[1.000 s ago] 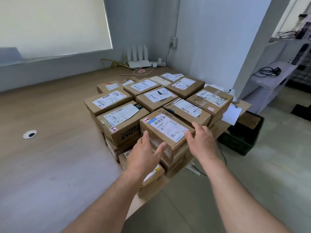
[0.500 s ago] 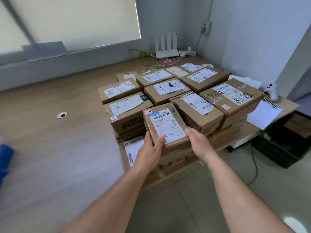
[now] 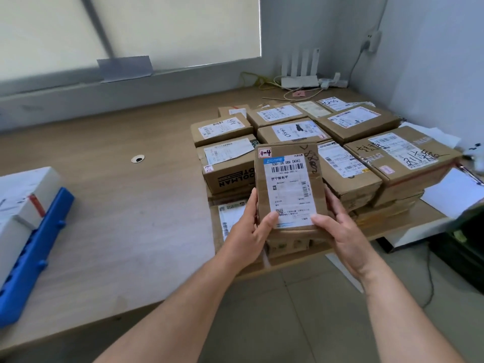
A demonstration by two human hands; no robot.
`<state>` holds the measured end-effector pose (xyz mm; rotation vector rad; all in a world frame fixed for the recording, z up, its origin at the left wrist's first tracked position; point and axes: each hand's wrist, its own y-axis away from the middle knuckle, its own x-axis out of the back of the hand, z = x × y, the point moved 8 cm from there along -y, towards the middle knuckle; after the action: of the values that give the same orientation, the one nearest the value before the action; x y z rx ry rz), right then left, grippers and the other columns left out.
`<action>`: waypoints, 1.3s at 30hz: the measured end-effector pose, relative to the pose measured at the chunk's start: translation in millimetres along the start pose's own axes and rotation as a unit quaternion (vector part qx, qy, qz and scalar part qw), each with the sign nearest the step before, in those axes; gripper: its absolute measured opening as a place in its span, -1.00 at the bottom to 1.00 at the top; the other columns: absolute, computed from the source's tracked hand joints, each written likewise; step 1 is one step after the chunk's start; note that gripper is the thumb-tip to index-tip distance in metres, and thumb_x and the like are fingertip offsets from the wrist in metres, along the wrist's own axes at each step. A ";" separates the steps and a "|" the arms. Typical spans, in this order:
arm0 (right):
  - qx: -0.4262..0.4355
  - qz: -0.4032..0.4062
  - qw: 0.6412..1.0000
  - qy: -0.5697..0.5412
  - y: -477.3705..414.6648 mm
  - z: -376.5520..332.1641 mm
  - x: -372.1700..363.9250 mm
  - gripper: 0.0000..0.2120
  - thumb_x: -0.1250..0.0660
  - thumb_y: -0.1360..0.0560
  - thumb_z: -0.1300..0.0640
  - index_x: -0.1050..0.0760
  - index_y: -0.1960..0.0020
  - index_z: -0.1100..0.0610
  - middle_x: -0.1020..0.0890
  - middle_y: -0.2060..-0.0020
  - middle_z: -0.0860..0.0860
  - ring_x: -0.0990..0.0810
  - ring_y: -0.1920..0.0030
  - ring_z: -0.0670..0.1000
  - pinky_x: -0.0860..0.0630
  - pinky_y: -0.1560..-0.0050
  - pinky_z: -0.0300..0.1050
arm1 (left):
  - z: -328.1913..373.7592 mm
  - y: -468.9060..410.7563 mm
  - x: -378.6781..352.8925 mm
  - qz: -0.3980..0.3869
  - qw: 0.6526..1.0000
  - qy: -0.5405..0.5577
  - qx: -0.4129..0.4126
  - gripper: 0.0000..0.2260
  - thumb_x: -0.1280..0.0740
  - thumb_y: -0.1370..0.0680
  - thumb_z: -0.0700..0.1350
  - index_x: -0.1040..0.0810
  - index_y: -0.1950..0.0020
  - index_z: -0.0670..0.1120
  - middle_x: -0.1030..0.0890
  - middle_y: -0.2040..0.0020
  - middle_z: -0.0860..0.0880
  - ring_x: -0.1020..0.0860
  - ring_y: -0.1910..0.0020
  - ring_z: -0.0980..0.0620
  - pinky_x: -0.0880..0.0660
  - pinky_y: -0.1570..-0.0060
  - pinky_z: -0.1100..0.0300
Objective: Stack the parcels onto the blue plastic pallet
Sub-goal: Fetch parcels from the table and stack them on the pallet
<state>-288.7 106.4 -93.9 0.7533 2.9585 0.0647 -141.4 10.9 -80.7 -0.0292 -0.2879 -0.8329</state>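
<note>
1. Parcel (image 3: 289, 189) of brown cardboard, with a white shipping label facing up, is held in both hands. It is raised and tilted toward the camera, in front of the near edge of the pile of parcels (image 3: 358, 127).
2. The left hand (image 3: 248, 231) grips the parcel's lower left side. Its thumb presses on the bottom corner of the label and its fingers curl along the left edge.
3. The right hand (image 3: 343, 237) grips the lower right side in the same way, with the thumb on the label's other bottom corner and the fingers wrapped round the right edge.
4. The blue plastic pallet (image 3: 34, 247) lies at the far left on the wooden desk (image 3: 117, 205), well apart from the held parcel. A white box (image 3: 23, 195) with a red mark sits on it.
5. The pile stands on the right part of the desk, several boxes deep and more than one layer high, with labels mostly facing up.
6. A round cable hole (image 3: 137, 159) shows in the desk between the pallet and the pile.
7. A white router (image 3: 301, 77) with upright antennas stands against the back wall behind the pile, with cables beside it.
8. A sheet of paper (image 3: 455, 192) lies just to the right of the pile, and a black crate (image 3: 466, 260) sits on the floor below it.
</note>
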 end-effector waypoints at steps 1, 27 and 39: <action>0.015 -0.002 1.000 -0.004 1.1 -7.3 -2.2 -0.27 -0.39 -0.38 0.03 -0.20 -0.48 -0.20 -0.60 -0.23 -0.07 -0.56 -0.25 0.00 -0.43 -0.32 0.07 | 3.4 1.1 3.7 0.003 1.000 0.003 -0.012 -0.25 -0.27 -0.41 0.36 0.03 -0.50 0.32 -0.42 -0.39 0.16 -0.44 -0.33 0.08 -0.47 -0.24 -0.08; 0.115 -0.137 0.984 0.010 19.7 -63.0 -345.7 -0.21 -0.46 -0.24 -0.06 -0.25 -0.42 -0.24 -0.65 -0.13 0.00 -0.65 -0.12 0.01 -0.60 -0.01 -0.17 | -26.7 187.6 358.0 0.307 0.920 -0.241 -0.036 -0.39 -0.30 -0.56 0.08 -0.12 -0.54 0.04 -0.33 -0.47 0.03 -0.39 -0.35 0.11 -0.39 -0.27 0.14; 0.083 -0.220 0.972 0.009 45.5 -25.3 -559.1 -0.22 -0.49 -0.37 0.03 -0.21 -0.50 -0.07 -0.67 -0.05 -0.07 -0.66 -0.07 0.06 -0.59 -0.11 0.11 | -92.4 325.4 514.4 0.371 0.853 -0.360 0.068 -0.26 -0.27 -0.51 0.23 -0.01 -0.56 0.02 -0.17 -0.54 0.04 -0.16 -0.50 0.04 -0.18 -0.43 0.08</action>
<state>219.5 -122.0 -24.1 0.0938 3.0967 -0.2084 446.6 -155.4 -5.7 -0.3086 -0.9759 0.0127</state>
